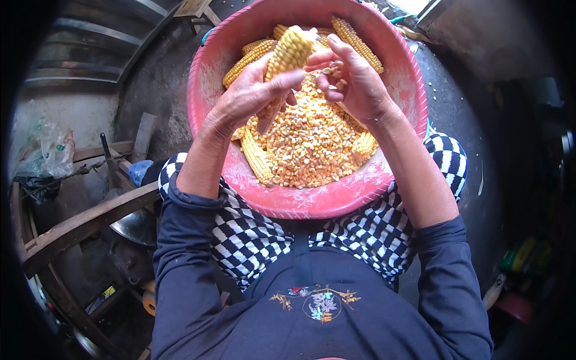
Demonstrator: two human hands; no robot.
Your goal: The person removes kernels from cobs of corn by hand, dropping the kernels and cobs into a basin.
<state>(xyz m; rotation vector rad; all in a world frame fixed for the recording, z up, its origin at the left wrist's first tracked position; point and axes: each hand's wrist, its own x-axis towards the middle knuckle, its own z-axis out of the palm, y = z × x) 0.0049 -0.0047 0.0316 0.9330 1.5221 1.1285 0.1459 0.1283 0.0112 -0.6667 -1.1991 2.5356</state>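
My left hand grips a partly shelled ear of corn, tilted with its upper end away from me. Beside it my right hand is half curled, with several loose kernels lying against its palm and fingers. Both hands are over a large red plastic tub. In the tub a heap of loose yellow corn kernels fills the middle. Whole ears lie around it: one at the upper right, several at the upper left, and one at the lower left.
The tub rests at my legs, in checkered trousers. A wooden frame stands at the left, with a metal bowl by it and plastic bags beyond. A wooden stool is at the top. Stray kernels dot the dark floor.
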